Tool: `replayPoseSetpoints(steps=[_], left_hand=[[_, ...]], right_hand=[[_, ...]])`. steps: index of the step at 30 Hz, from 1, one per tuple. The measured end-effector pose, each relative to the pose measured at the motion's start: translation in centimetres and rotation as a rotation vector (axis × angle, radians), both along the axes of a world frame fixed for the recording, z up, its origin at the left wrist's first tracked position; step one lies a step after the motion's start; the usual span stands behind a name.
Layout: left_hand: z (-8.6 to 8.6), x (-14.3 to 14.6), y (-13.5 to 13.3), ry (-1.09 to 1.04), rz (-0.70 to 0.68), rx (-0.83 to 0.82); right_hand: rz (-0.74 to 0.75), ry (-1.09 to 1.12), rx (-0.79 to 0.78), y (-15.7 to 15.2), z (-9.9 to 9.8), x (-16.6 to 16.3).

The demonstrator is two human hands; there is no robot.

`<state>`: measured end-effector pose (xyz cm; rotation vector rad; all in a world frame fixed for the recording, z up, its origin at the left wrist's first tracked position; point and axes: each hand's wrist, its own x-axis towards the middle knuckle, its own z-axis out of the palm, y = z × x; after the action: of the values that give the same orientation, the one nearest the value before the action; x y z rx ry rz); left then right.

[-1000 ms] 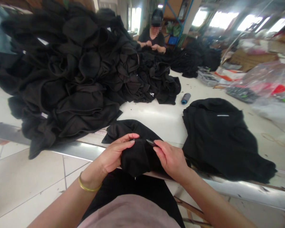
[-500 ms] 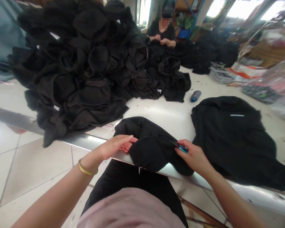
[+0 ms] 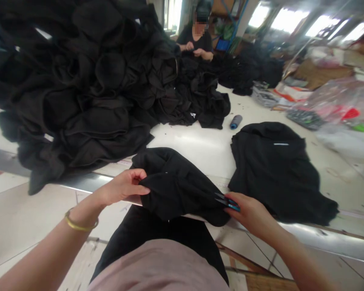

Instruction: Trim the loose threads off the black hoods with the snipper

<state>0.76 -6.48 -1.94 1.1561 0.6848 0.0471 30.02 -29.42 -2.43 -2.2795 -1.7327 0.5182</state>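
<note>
The left hand (image 3: 120, 187) pinched the black garment (image 3: 177, 188), fingers together, apparently to keep it taut. The right hand (image 3: 251, 213) clamped its fingers on blue-handled snips (image 3: 227, 202) at the cloth's edge.

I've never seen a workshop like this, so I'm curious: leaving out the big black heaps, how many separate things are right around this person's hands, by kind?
Black garments: 2 (one held in the left hand, one lying flat)
Thread spools: 1
Small scissors: 1, in the right hand
Total: 4
</note>
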Motion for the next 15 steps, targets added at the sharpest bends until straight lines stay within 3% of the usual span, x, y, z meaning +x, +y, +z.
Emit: replayPoseSetpoints(steps=[3,7,11,15], left_hand=[[0.4,-0.9,0.6,0.008,0.037,0.048],[1.0,-1.5,0.6,-0.001,-0.035,0.091],[1.4,-1.5,0.3,0.028,-0.171,0.311],[1.7,-1.7,0.2,0.104,-0.262,0.562]], right_hand=[[-0.039,0.013,0.025,-0.2,0.1,-0.3],[-0.029,0.057,0.145,0.9,-0.2,-1.1],[0.004,0.036,0.105,2.3,-0.6,-1.4],[0.005,0.051,0.171,3.6,-0.9,-0.5]])
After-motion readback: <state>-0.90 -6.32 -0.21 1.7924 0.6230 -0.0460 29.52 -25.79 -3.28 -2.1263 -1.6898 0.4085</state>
